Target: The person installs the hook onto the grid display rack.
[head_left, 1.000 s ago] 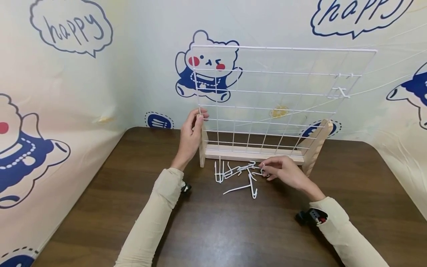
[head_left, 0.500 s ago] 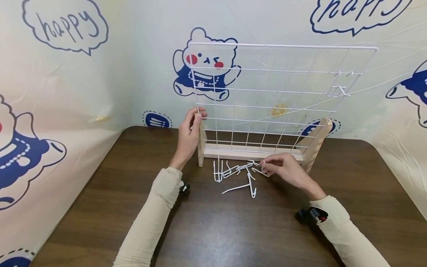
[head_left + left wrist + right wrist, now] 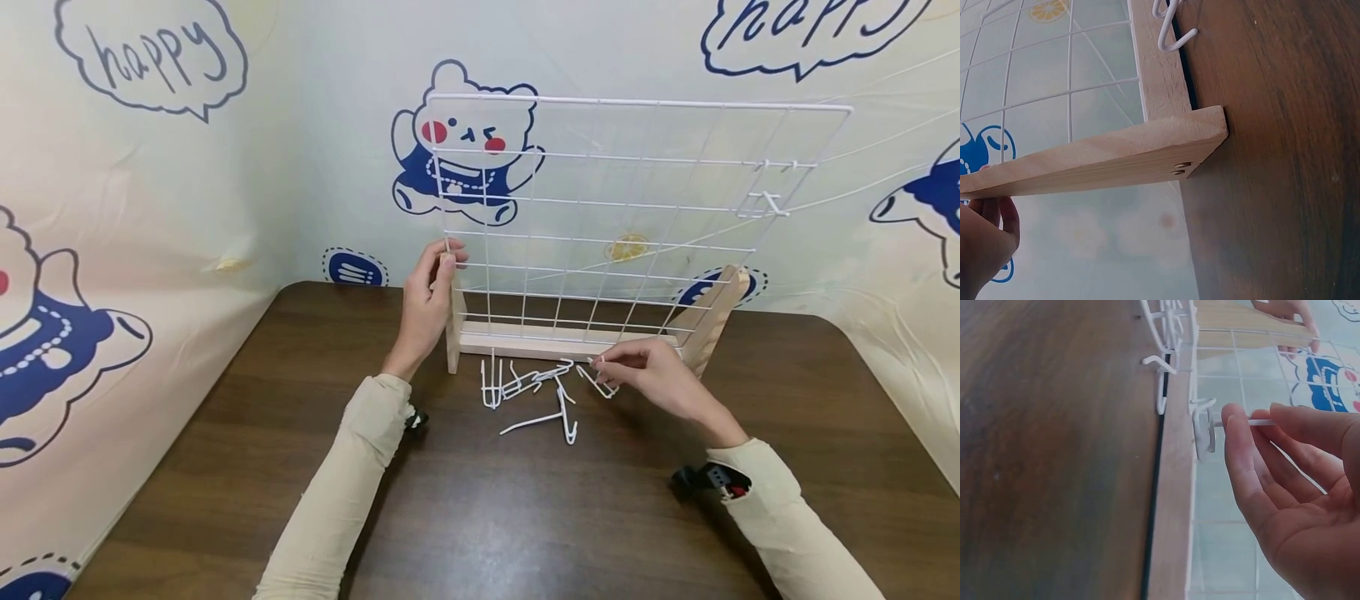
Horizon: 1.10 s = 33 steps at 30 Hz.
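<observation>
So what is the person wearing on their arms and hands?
Both arms wear long, pale beige sleeves that reach to the wrists. The left hand and right hand are bare, with no gloves. A small black device with a bit of red is strapped at the right wrist, and another black one sits at the left wrist.

In the left wrist view the left hand (image 3: pixel 982 240) is cut off by the near-left corner, its grip on the wire grid (image 3: pixel 1035 75) hidden behind the wooden foot (image 3: pixel 1104 159); in the right wrist view the right hand (image 3: pixel 1297 500) runs off the edge; the loose hooks (image 3: pixel 536 392) overlap, too tangled to count.
</observation>
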Each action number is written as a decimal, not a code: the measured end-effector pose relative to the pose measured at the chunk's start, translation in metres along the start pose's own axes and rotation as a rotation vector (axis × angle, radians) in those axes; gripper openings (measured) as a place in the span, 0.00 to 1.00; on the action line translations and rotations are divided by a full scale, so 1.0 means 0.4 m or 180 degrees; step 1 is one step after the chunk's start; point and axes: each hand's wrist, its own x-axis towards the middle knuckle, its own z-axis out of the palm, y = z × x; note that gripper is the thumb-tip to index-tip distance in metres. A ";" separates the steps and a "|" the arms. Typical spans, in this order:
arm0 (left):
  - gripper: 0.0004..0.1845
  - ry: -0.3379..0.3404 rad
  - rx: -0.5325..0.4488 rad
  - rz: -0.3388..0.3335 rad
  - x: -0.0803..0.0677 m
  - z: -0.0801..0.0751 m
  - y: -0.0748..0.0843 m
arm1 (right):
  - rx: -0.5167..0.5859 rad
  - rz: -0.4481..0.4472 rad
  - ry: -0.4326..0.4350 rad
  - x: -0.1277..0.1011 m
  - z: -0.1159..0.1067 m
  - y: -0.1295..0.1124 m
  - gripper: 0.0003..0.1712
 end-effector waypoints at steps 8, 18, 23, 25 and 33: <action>0.14 -0.0010 -0.0093 0.0014 0.005 0.007 -0.004 | 0.0075 0.0034 -0.0032 -0.009 -0.017 -0.027 0.10; 0.15 -0.0053 0.0080 -0.0098 0.001 0.004 0.000 | 0.0136 -0.0134 -0.0098 -0.020 -0.029 -0.051 0.08; 0.14 -0.0038 0.0108 -0.0061 0.000 -0.004 -0.002 | 0.0046 -0.0152 -0.0132 -0.014 -0.030 -0.059 0.08; 0.14 -0.0017 0.0092 -0.0067 -0.002 -0.004 -0.002 | 0.0033 -0.0125 -0.0121 -0.015 -0.030 -0.062 0.07; 0.14 -0.0018 0.0035 -0.0053 0.000 0.003 -0.004 | 0.0445 -0.0087 -0.0115 -0.019 -0.024 -0.077 0.10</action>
